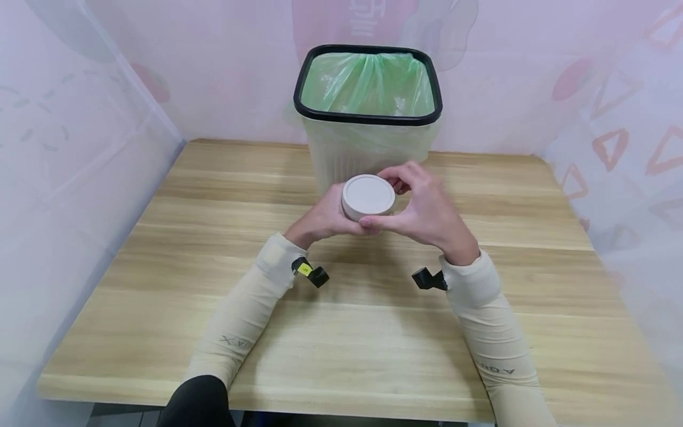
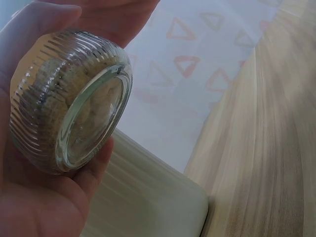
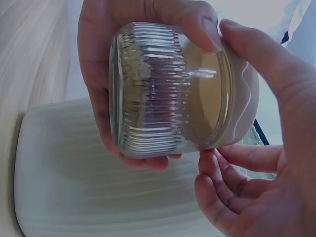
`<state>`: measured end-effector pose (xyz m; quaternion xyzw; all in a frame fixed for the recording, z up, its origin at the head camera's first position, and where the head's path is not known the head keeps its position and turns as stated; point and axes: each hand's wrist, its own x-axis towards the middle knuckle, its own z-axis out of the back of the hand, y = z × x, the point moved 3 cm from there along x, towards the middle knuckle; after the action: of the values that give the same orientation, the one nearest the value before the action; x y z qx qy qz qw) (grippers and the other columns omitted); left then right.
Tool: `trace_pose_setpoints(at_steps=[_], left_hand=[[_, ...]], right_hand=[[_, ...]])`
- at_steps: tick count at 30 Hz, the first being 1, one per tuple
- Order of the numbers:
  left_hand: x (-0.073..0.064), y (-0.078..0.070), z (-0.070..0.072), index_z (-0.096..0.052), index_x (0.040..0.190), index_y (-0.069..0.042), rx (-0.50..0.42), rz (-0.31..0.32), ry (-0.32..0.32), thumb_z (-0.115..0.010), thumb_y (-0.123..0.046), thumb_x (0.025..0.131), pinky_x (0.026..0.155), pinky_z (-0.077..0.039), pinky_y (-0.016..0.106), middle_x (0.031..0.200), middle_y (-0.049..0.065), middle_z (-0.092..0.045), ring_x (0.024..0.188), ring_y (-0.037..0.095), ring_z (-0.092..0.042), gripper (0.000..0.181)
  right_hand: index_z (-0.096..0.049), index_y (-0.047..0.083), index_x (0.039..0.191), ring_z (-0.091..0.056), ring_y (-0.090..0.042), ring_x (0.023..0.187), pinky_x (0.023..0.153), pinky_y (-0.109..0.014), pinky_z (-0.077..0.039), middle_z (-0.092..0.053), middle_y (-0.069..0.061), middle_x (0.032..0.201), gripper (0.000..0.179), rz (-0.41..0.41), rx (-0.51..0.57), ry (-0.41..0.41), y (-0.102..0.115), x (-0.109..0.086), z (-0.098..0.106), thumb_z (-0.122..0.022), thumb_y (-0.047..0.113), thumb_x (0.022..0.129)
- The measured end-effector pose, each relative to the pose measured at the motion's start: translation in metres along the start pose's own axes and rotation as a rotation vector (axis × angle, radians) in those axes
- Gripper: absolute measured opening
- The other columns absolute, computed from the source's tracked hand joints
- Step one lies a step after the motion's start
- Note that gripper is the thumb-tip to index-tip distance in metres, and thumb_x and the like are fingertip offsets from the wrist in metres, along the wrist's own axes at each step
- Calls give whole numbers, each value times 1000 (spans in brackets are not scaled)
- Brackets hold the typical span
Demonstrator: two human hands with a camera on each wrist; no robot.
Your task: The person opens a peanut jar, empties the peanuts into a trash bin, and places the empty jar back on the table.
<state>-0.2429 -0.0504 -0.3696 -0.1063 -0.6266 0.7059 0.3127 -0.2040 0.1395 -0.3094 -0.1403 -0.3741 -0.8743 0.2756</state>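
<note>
A ribbed clear glass jar (image 3: 153,94) with a pale, smooth lid (image 1: 369,194) is held up over the table, in front of the bin. My left hand (image 1: 326,214) grips the jar's body, its fingers wrapped around the glass. At the lid's edge, my right hand (image 1: 429,209) holds on with the thumb on one side and curled fingertips on the other. Lumpy brownish contents show through the glass bottom (image 2: 91,116) in the left wrist view. The right wrist view shows the jar lying sideways across the picture, contents toward its base.
Behind the hands stands a whitish bin (image 1: 368,145) with a black rim (image 1: 368,118) and a green plastic liner (image 1: 368,83). The wooden table (image 1: 341,356) spreads beneath both forearms. Patterned curtains (image 1: 533,71) hang at the back and sides.
</note>
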Motion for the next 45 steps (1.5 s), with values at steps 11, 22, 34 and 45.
trace_pose_setpoints(at_steps=[11,22,34,45], left_hand=[[-3,1,-2,-59,140,-4,-16,-3,8,-91,-5,70,109,-50,36,129,13,-70,117,21,-64,77],[-1,-1,0,-56,144,-4,-46,-35,32,-93,-9,70,114,-47,38,134,15,-67,121,22,-62,82],[0,-2,0,-55,145,-5,-46,-48,33,-94,-7,71,116,-46,41,136,13,-66,124,22,-62,84],[-1,-1,0,-57,143,-2,-33,-30,17,-91,-3,69,112,-50,38,132,16,-68,120,20,-64,81]], right_hand=[[-71,6,127,-65,-16,100,91,-32,-58,-69,-5,112,71,32,100,27,-3,-2,3,-102,27,67],[-68,5,135,-67,-15,104,95,-33,-60,-73,-6,125,71,87,186,52,-7,0,7,-99,17,72],[-63,3,142,-67,-13,113,104,-27,-56,-70,-11,136,70,76,308,113,-8,0,9,-91,4,78],[-72,5,116,-63,-20,92,84,-38,-54,-70,-6,104,72,29,-38,-60,11,-5,7,-100,46,64]])
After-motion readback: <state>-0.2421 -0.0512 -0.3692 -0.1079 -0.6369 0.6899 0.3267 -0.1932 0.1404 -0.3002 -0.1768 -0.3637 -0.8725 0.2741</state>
